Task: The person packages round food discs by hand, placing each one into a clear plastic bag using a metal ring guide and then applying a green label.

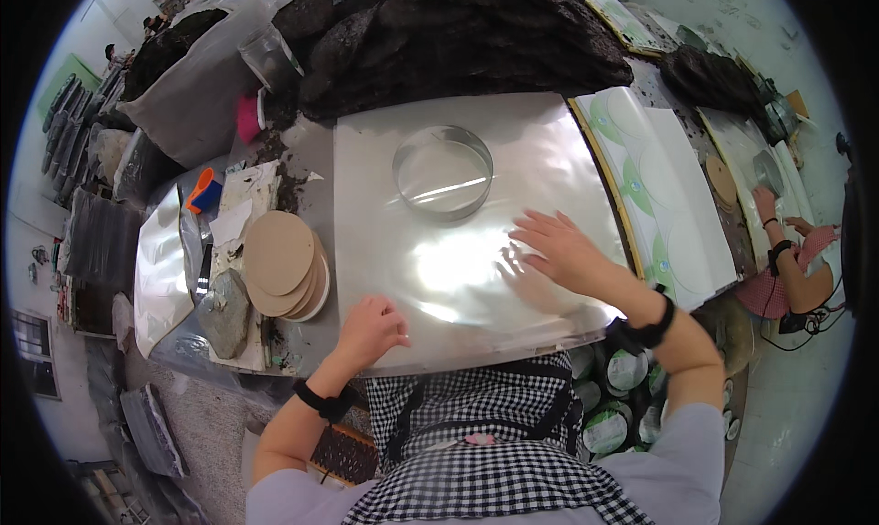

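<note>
A shiny metal sheet [384, 264] lies on the table before me. On its upper part stands a round metal ring [443, 216], with neither hand touching it. My right hand [566, 254] hovers over the right half of the sheet, fingers apart and holding nothing. Over the sheet's lower left is my left hand [374, 333], its fingers loosely curled; whether anything is between them cannot be told. A stack of round tan discs [280, 254] lies left of the sheet, next to a grey stone [226, 312].
Dark, thin sheets are heaped [467, 37] behind the metal sheet. Printed white and green film [635, 182] lies to the right. An orange and blue tool [204, 192] lies at the left, near a clear plastic jar [270, 57]. A co-worker's hand [763, 202] is at far right.
</note>
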A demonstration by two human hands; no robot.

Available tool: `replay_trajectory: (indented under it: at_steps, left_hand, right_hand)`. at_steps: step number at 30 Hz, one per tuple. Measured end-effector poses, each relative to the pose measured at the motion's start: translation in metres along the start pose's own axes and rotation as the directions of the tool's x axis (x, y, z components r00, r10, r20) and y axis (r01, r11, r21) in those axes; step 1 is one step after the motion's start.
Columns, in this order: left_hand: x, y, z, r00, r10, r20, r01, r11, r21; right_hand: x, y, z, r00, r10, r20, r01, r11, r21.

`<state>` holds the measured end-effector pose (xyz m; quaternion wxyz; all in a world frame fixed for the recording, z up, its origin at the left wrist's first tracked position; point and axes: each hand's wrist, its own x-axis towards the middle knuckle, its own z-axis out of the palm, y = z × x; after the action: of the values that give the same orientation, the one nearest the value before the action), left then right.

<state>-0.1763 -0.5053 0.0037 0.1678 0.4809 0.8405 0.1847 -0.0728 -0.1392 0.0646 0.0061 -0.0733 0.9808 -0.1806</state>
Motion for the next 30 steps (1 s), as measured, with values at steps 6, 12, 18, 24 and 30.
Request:
replay_trajectory:
  at_steps: [6,12,18,24,30]
  left_hand:
    - [-0.006,0.007,-0.004,0.999,0.039,-0.021,-0.038,0.999,0.029]
    - [-0.008,0.007,0.002,1.000,-0.012,0.009,0.012,1.000,0.022]
    - [0.006,-0.007,0.012,0.999,0.033,-0.018,-0.034,0.999,-0.026]
    - [0.065,-0.014,-0.041,0.905,-0.363,-0.221,0.208,0.831,-0.515]
    - [0.029,0.093,-0.093,0.881,0.196,-0.431,-0.106,0.969,0.225]
  right_hand:
    - [0.118,-0.012,0.080,0.983,0.042,-0.177,-0.054,0.997,-0.062]
    - [0.085,0.015,0.039,0.949,-0.056,-0.311,0.092,0.990,0.103]
    - [-0.024,0.020,-0.040,0.882,0.466,-0.065,-0.102,0.324,0.940]
    - [-0.094,-0.063,-0.063,0.949,-0.315,0.019,0.104,0.369,0.924]
    - [-0.063,-0.103,0.063,0.997,-0.070,-0.025,0.069,0.997,-0.042]
